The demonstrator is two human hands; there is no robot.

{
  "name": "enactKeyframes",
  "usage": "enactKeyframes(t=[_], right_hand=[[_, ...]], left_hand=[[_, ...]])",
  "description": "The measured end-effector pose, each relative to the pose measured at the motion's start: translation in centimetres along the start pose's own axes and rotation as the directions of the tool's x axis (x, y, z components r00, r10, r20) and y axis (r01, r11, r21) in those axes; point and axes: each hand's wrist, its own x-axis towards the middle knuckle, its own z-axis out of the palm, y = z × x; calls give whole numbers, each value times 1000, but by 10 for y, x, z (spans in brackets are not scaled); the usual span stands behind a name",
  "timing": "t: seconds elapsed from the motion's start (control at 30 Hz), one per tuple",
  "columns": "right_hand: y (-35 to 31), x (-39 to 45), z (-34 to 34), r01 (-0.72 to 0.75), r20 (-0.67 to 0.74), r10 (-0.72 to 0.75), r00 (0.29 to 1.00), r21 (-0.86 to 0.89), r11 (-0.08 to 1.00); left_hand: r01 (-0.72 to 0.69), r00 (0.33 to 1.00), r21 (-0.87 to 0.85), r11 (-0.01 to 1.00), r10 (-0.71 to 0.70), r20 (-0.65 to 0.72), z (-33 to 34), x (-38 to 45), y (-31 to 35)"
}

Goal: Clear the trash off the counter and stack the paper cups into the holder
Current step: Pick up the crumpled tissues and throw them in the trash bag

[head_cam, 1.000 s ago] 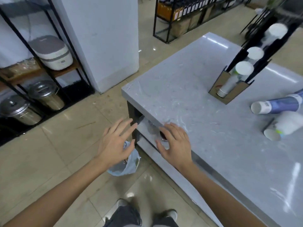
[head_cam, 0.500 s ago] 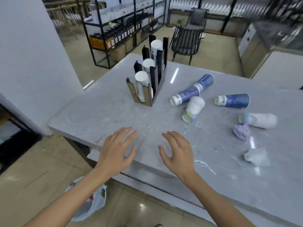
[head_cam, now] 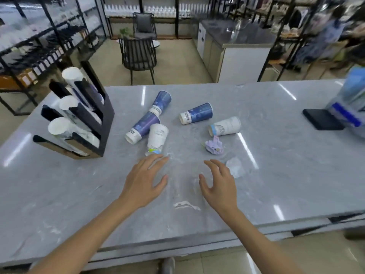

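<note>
Several paper cups lie on their sides on the grey counter (head_cam: 276, 155): two nested blue cups (head_cam: 150, 117), a white cup (head_cam: 157, 138), another blue cup (head_cam: 197, 115) and a white cup (head_cam: 226, 126). A crumpled purple wrapper (head_cam: 214, 145) and a crumpled white tissue (head_cam: 235, 167) lie near them. The black cup holder (head_cam: 88, 123) at the left carries three stacks of white cups. My left hand (head_cam: 146, 180) hovers open just below the white cup. My right hand (head_cam: 219, 180) is open, fingers curled, beside the tissue.
A thin white scrap (head_cam: 185, 204) lies on the counter near my wrists. A dark flat device (head_cam: 322, 119) and a blue-and-clear plastic bag (head_cam: 351, 103) sit at the right end. Chairs (head_cam: 138, 54), shelving and a steel cabinet (head_cam: 233, 50) stand beyond the counter.
My view has swung from the floor and counter corner to the counter top. Both hands have moved forward over the counter toward the cups and trash, still holding nothing.
</note>
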Motion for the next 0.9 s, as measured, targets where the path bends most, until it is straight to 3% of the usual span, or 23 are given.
enactKeyframes(t=[0.23,0.43,0.67,0.9], right_hand=[[60,20,-9,-205,-46,201,978,-109,973],[92,32,-8,-341,12,345,938,-132,931],[101,45,5,-323,77,333,940,-126,938],[109,42,18,-261,37,269,962,-153,953]], left_hand=[[-180,969,-112,977,195,152,69,104,11],[-287,901,-169,943,325,287,136,177,22],[-375,818,-259,890,449,361,187,220,28],[-412,824,-308,858,494,276,197,220,24]])
